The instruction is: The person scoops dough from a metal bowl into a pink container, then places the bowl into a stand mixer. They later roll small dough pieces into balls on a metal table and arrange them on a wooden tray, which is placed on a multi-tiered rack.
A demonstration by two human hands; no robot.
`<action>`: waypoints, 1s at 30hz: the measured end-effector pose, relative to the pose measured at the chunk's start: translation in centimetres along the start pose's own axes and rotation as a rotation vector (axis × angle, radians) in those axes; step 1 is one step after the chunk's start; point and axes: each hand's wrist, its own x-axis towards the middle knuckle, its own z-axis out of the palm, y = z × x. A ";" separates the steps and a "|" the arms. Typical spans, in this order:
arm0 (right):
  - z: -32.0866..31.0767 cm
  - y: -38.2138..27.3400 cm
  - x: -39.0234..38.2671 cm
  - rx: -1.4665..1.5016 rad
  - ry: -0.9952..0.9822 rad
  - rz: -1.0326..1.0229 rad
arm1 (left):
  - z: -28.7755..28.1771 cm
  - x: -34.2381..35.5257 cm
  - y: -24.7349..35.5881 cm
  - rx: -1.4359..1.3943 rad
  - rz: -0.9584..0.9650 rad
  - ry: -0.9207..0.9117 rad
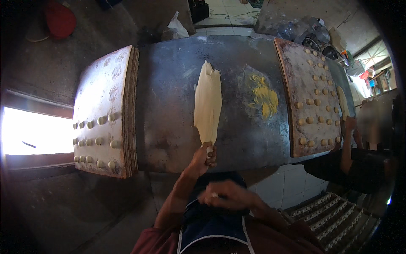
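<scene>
Firmly closed, the left hand (204, 157) grips the near end of a long dough sheet (208, 103) stretched across the metal table (169, 110). Right hand (222, 195) hangs blurred near the apron (211, 222); its grip is unclear.

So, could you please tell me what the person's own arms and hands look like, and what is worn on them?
Both forearms are bare. The left hand shows nothing worn. The right hand has a small pale spot on one finger, perhaps a ring, too blurred to tell. Dark red short sleeves cover the upper arms, beside a dark blue apron with white edging.
</scene>
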 end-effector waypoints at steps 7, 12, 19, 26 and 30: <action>-1.8 10.7 15.2 0.213 -0.042 0.116 | -3.9 -3.2 -0.7 1.828 0.617 0.028; 0.7 13.4 14.0 0.373 0.240 -0.040 | 5.2 -10.4 2.7 2.045 0.950 0.040; -3.8 12.7 -1.1 -1.126 0.734 0.290 | -12.4 -5.3 8.1 1.957 0.859 0.550; -3.6 12.5 7.7 -0.950 0.725 0.241 | -7.7 3.5 2.4 2.412 1.568 0.964; -8.3 15.5 0.3 -0.896 0.380 0.295 | -12.2 2.1 5.7 1.685 1.478 0.458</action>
